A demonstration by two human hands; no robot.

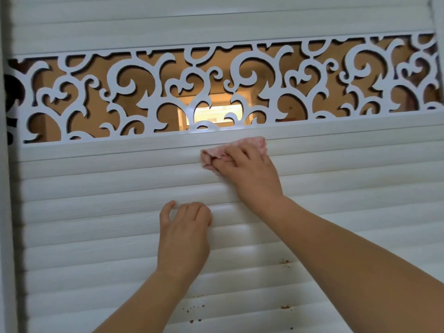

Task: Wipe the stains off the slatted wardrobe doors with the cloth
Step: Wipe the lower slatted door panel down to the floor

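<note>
A white slatted wardrobe door [96, 212] fills the view. My right hand [249, 174] grips a bunched pink cloth [254, 143] and presses it on the top slats, just below the carved band. My left hand [183, 231] rests on the slats lower down and to the left, fingers curled against a slat edge, holding nothing. Brown stains [194, 307] speckle the lower slats between my forearms. More brown specks [285, 261] sit beside my right forearm.
A white scrollwork cut-out panel [149, 97] runs across the door above the cloth, with a lit brown interior behind it. The door's white frame [7, 236] runs down the left edge. More plain slats lie above the panel.
</note>
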